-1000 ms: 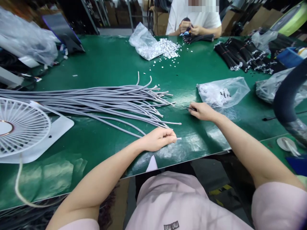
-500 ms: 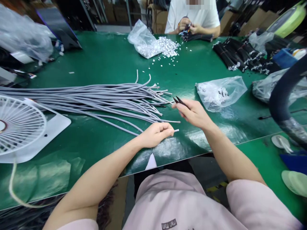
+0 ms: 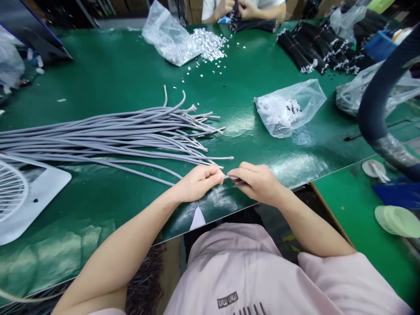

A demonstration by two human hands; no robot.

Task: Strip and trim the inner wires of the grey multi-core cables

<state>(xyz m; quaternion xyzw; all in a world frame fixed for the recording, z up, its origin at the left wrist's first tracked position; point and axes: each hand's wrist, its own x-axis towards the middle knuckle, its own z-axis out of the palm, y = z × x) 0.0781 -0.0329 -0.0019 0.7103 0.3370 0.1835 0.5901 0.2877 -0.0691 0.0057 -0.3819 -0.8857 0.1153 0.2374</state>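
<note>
My left hand (image 3: 199, 183) is closed round a grey cable near its end, just above the table's front edge. The short cable tip (image 3: 226, 176) pokes out past its thumb and forefinger. My right hand (image 3: 259, 181) is closed, its fingertips meeting that tip. Under its fingers shows a little of the black tweezers (image 3: 242, 182); their points are mostly hidden. Behind my left hand lies a bundle of grey cables (image 3: 124, 131), with stripped, pale ends fanned toward the right.
A clear bag of white parts (image 3: 278, 116) lies right of the bundle. Farther back are another bag (image 3: 170, 43), spilled white pieces (image 3: 210, 43) and black cable bundles (image 3: 302, 52). A white fan (image 3: 42, 188) stands left, a dark hose (image 3: 377, 105) right. A co-worker's hands (image 3: 236, 8) work opposite.
My right hand has come down and toward my left hand, bringing the tweezers to the cable tip. My left hand keeps hold of the cable. The camera view has shifted.
</note>
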